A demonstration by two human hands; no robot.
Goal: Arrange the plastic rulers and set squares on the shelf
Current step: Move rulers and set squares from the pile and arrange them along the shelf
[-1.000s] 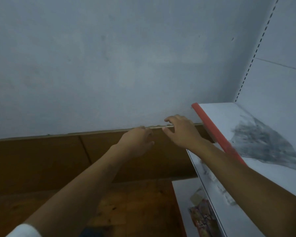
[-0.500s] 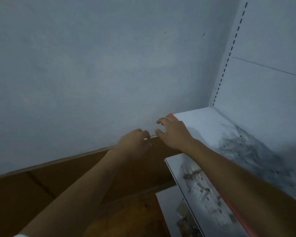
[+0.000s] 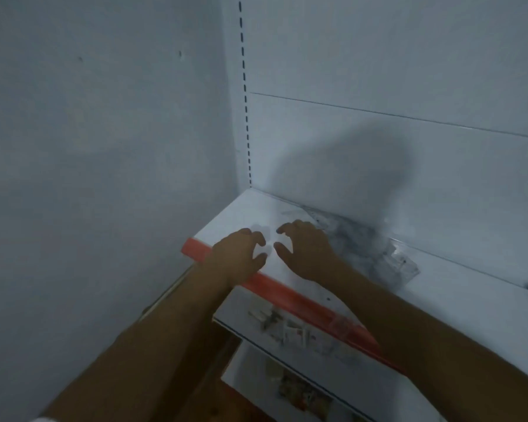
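A plain grey wall [image 3: 104, 178] fills the left side. Beside it, the left hand [image 3: 237, 258] reaches over the orange front edge [image 3: 287, 295] of the white shelf [image 3: 241, 214], its wrist crossing that strip. Its fingers are curled downward like a claw, tips towards the shelf top; whether they grasp anything clear between them I cannot tell, since the picture is blurred there. Just to the right, close but apart from it, the right hand [image 3: 307, 249] hovers over the same bare patch of shelf, fingers bent in the same way, thumb pointing towards the other hand. Whether it pinches something transparent cannot be told either.

Further right, against the back panel [image 3: 378, 86], lies a heap of clear plastic rulers and set squares [image 3: 363, 242], a grey smudged mass of overlapping pieces with printed scale marks. One transparent corner [image 3: 404, 264] sticks out at its right end. The heap is just beside the right hand, behind its knuckles. A slotted upright [image 3: 245, 102] runs up at the shelf's back left corner.

Below the orange strip, lower shelves [image 3: 287, 333] carry small blurred packages; their kind cannot be made out
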